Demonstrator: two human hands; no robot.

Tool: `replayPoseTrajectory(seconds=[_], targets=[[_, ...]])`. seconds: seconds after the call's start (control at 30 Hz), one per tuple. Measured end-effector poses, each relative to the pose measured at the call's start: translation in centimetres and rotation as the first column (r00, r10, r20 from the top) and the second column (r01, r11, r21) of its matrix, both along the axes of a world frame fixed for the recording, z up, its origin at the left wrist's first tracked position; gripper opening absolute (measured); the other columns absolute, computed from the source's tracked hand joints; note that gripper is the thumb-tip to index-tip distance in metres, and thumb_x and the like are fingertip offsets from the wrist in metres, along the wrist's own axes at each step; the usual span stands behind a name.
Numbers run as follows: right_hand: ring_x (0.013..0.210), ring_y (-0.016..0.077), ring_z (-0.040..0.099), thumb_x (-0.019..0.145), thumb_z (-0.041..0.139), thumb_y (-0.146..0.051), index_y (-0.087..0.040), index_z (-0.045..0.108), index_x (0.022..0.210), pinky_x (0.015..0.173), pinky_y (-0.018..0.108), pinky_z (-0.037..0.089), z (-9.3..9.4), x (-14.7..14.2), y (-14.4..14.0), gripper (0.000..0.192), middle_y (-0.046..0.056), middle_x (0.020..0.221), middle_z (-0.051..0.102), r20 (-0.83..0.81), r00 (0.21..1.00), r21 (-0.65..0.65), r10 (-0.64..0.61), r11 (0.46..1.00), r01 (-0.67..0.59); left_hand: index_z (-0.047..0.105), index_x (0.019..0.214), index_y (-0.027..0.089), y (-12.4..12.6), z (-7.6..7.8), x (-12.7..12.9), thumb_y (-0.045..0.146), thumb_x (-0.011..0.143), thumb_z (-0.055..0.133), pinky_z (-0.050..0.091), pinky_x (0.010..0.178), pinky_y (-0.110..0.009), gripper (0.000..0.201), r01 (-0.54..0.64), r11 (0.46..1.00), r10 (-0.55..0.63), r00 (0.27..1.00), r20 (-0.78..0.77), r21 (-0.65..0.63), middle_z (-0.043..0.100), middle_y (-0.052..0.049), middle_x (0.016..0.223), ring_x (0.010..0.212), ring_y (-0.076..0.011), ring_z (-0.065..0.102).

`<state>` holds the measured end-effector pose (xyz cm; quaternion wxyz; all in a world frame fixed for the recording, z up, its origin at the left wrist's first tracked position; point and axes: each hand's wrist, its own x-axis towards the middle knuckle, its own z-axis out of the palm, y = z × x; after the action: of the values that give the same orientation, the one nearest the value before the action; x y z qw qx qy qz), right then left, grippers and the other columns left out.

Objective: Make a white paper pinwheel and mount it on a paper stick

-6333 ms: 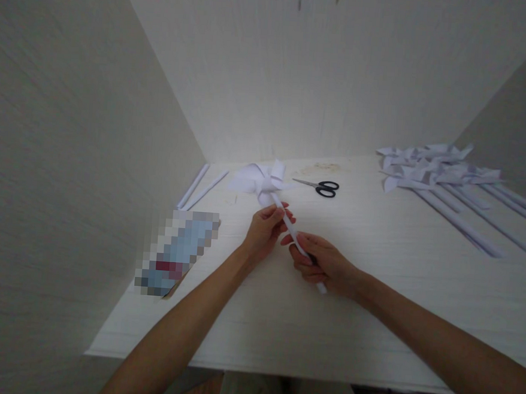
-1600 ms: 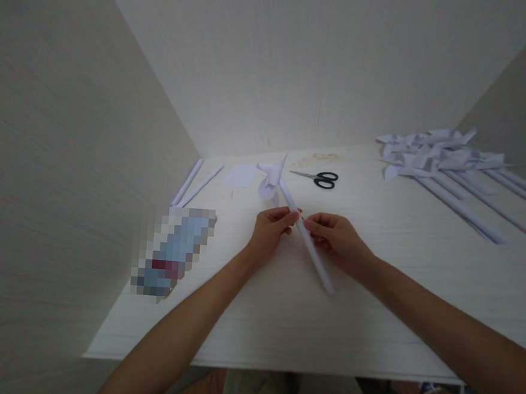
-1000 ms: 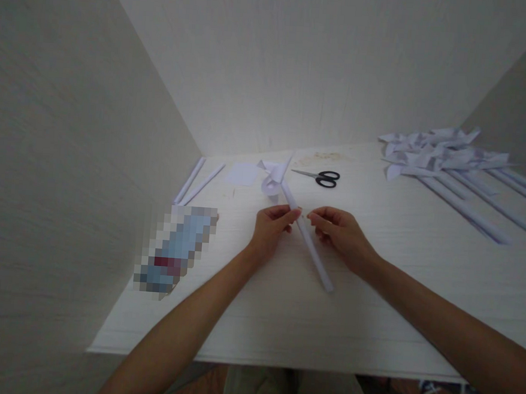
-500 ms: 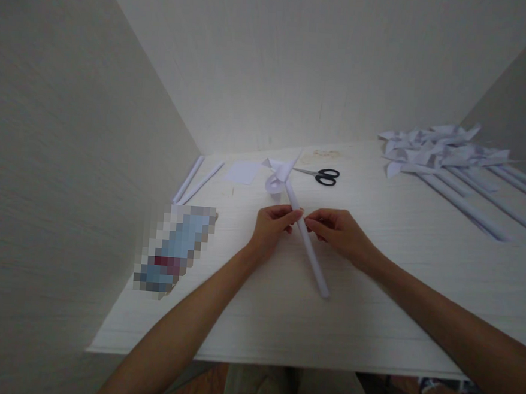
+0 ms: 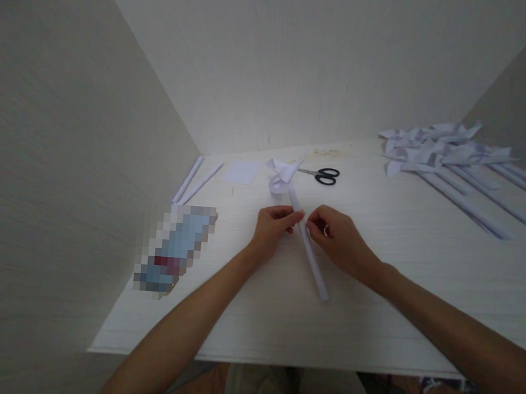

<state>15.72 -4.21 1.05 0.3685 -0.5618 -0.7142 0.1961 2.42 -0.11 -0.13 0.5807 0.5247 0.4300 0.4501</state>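
Note:
A white paper pinwheel, its folded head [image 5: 284, 173] toward the back wall, has a rolled-paper stick [image 5: 313, 263] that slants down to the right. My left hand [image 5: 273, 228] grips this stick in its upper part, thumb on top. Just right of the stick is my right hand [image 5: 339, 238], thumb and forefinger pinched together close beside it. Whatever the pinch may hold is hidden or too small to make out. Behind the pinwheel lie black-handled scissors [image 5: 326, 176], with part of the blades covered by the paper head.
Several finished-looking paper pinwheels [image 5: 446, 153] lie piled at the back right. A square sheet of paper [image 5: 242, 172] and two rolled paper sticks [image 5: 201, 183] lie at the back left. A pixelated flat object [image 5: 178, 251] rests near the left wall [image 5: 89, 167].
My right hand has curled its fingers more and turned slightly at the wrist, staying beside the stick. The pinwheel head has shifted a little right and tilted. My left hand keeps its grip.

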Motion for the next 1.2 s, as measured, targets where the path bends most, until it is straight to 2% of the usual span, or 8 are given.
replayPoseTrajectory(seconds=[0.2,0.6,0.9,1.2], targets=[[0.052,0.0102,0.040,0.074,0.045,-0.017,-0.018,0.044,0.063,0.050,0.023,0.030,-0.22,0.08,-0.09,0.012,-0.001,0.059,0.046,0.017,1.000,0.110,0.004,0.994,-0.006,0.060,0.050,0.013,0.02,0.10,0.12,0.025,0.056,0.067,0.033,0.045,-0.020,0.015,-0.016,1.000,0.016,1.000,0.008,-0.013,0.050,0.003,0.048,0.043,-0.0047,0.039],[0.054,0.0103,0.040,0.074,0.044,-0.012,-0.019,0.041,0.063,0.051,0.023,0.032,0.16,-0.02,-0.49,0.013,-0.001,0.061,0.044,0.037,0.996,0.172,0.077,0.982,-0.082,0.059,0.047,0.014,-0.14,0.37,0.19,0.026,0.055,0.067,0.035,0.046,-0.021,0.016,-0.016,1.000,0.016,1.000,-0.001,-0.012,0.049,0.003,0.046,0.043,-0.0051,0.040],[0.059,0.0121,0.043,0.078,0.040,-0.013,-0.017,0.045,0.068,0.055,0.025,0.037,0.09,0.00,-0.56,0.011,0.003,0.068,0.046,0.185,0.971,0.246,0.149,0.950,-0.193,0.059,0.047,0.013,-0.16,0.42,0.09,0.027,0.054,0.067,0.035,0.045,-0.021,0.017,0.008,1.000,-0.008,1.000,0.004,-0.015,0.048,0.003,0.045,0.042,-0.0051,0.039],[0.060,0.0131,0.044,0.080,0.040,-0.014,-0.017,0.050,0.072,0.059,0.026,0.037,-0.16,0.36,-0.55,0.013,0.004,0.070,0.051,0.364,0.920,0.368,0.148,0.884,-0.288,0.058,0.048,0.013,-0.16,0.30,0.17,0.026,0.052,0.068,0.035,0.046,-0.021,0.017,-0.011,0.999,0.012,1.000,0.013,-0.047,0.051,0.003,0.046,0.044,-0.0053,0.042]])
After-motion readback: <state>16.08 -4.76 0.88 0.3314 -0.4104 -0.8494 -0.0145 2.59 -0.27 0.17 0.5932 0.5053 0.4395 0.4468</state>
